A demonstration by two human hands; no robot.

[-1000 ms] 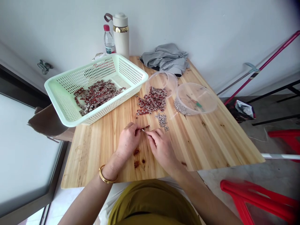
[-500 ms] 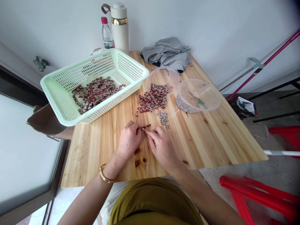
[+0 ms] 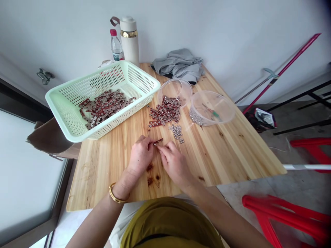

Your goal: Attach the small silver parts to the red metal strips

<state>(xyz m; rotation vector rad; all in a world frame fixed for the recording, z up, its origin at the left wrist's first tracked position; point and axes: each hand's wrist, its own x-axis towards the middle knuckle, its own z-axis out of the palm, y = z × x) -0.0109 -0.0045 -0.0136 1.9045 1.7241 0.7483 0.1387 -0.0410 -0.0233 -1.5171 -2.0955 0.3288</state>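
Between the closed thumb and fingers of my left hand (image 3: 141, 155) is a narrow reddish-brown strip (image 3: 159, 140), its free end pointing right. My right hand (image 3: 177, 165) is pinched against the near side of this strip, with a small silvery metal piece at its fingertips, too small to make out well. Just beyond my hands lies a pile of similar strips (image 3: 167, 111) with round metal studs along them. Loose small metal pieces (image 3: 177, 133), like nuts, are spread on the wooden table (image 3: 219, 155) beyond my right hand.
A pale green basket (image 3: 124, 116) at left holds many more strips. Two clear round tubs stand behind; the right tub (image 3: 229, 119) contains small metal pieces and a green-handled tool (image 3: 215, 113). Grey cloth (image 3: 178, 63), a bottle (image 3: 117, 46) and a flask (image 3: 130, 44) are at the back.
The camera view has shifted slightly, so the table things appear a little lower and to the left. Both hands keep their hold at the strip, with hardly any visible movement.
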